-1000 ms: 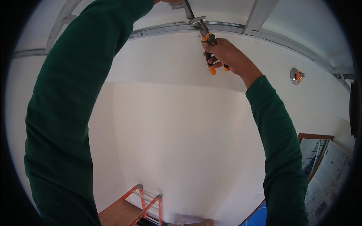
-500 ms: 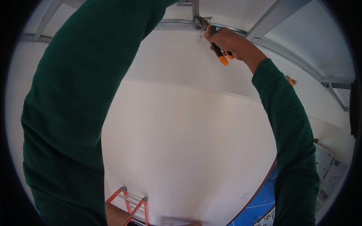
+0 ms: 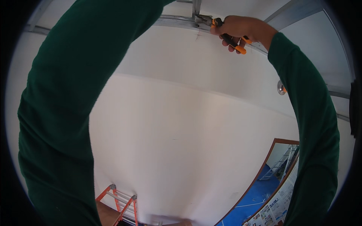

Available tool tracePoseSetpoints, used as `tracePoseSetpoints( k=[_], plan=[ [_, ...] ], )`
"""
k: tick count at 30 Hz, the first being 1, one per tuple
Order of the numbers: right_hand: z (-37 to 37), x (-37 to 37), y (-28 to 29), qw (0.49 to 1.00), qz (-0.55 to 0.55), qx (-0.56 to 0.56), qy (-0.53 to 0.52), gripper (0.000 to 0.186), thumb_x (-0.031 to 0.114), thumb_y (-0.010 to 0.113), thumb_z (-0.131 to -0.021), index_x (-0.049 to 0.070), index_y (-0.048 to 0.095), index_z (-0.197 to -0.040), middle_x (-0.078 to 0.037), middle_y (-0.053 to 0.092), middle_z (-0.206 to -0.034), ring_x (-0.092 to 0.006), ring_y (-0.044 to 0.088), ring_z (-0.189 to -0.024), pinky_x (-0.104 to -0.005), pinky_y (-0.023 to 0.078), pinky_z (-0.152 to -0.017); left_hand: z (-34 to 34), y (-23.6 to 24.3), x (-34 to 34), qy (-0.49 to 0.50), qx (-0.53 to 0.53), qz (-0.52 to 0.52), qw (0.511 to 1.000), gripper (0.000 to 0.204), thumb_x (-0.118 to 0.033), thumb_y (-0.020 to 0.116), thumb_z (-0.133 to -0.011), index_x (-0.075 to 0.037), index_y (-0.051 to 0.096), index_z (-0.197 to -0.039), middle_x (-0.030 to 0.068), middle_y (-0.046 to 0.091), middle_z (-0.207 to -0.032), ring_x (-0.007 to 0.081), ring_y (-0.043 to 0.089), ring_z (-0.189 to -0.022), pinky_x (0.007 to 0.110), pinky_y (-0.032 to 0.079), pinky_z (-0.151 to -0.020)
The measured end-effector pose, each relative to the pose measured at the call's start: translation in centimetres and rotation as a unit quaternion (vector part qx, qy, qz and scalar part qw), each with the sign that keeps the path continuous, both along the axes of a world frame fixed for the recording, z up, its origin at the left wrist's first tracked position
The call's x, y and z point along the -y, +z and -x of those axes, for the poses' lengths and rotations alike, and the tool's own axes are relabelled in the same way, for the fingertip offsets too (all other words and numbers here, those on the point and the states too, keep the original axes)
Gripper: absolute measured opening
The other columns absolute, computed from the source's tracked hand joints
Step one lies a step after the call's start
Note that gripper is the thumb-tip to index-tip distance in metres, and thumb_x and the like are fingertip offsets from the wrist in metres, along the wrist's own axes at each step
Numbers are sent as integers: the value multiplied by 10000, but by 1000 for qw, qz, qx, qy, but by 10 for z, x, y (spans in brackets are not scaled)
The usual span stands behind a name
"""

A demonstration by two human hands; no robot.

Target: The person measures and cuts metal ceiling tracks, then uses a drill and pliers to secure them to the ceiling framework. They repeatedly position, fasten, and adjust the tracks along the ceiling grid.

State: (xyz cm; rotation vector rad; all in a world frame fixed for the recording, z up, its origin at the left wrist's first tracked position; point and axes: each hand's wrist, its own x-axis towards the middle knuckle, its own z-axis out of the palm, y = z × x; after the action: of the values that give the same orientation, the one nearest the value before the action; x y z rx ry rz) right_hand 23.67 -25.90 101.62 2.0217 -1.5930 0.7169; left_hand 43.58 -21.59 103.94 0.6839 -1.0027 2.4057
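Observation:
My right hand [image 3: 245, 30] grips orange-and-black pliers [image 3: 230, 41] near the top of the picture. The pliers lie tilted, with their jaws at a small metal piece where a short upright channel [image 3: 196, 8] meets the metal track [image 3: 177, 20] along the top of the white wall. Whether the jaws are closed on it I cannot tell. My left arm in a green sleeve reaches up past the top edge, so that hand is hidden. A faint cross mark [image 3: 198, 35] is on the wall just below the track.
An orange ladder [image 3: 134, 203] with a wooden board stands at the lower left. A wood-framed mirror [image 3: 260, 192] reflects a blue floor and a ladder, beside a paper-covered panel [image 3: 273, 207]. A round wall fitting [image 3: 281, 87] sits behind my right arm. Metal framing [image 3: 290, 9] crosses the ceiling.
My right hand has moved up and rightward, turning the pliers toward horizontal. The bit of left hand seen at the top edge has gone out of sight. The view has shifted slightly.

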Motion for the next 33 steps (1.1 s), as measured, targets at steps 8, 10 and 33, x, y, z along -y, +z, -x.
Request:
tracePoseSetpoints(
  k=[8, 10, 33],
  plan=[
    [-6, -23, -9, 999, -24, 4, 33, 461, 441, 636, -1110, -4, 676, -1223, -136, 750, -1021, -263, 791, -819, -486, 648, -777, 33, -111, 52, -527, -197, -531, 634, 624, -551, 545, -1099, -15, 652, -1400, 199, 694, -1347, 327, 648, -1310, 494, 482, -1165],
    [-5, -28, -10, 999, -17, 1, 44, 467, 441, 627, -1111, -6, 680, -1236, -142, 756, -1029, -268, 795, -848, -503, 630, -810, 37, -119, 78, -673, -151, -605, 396, 706, -641, 455, -1135, -30, 602, -1457, 187, 653, -1368, 309, 628, -1324, 487, 483, -1186],
    [3, -5, -1, 999, 42, -13, 0, 389, 318, 626, -1063, -48, 733, -1140, -183, 792, -995, -282, 807, -828, -467, 638, -792, 125, -74, 151, -886, -29, -431, -166, 361, -405, 396, -1189, -85, 561, -1156, 80, 612, -1100, 216, 554, -969, 462, 452, -825]
  ],
)
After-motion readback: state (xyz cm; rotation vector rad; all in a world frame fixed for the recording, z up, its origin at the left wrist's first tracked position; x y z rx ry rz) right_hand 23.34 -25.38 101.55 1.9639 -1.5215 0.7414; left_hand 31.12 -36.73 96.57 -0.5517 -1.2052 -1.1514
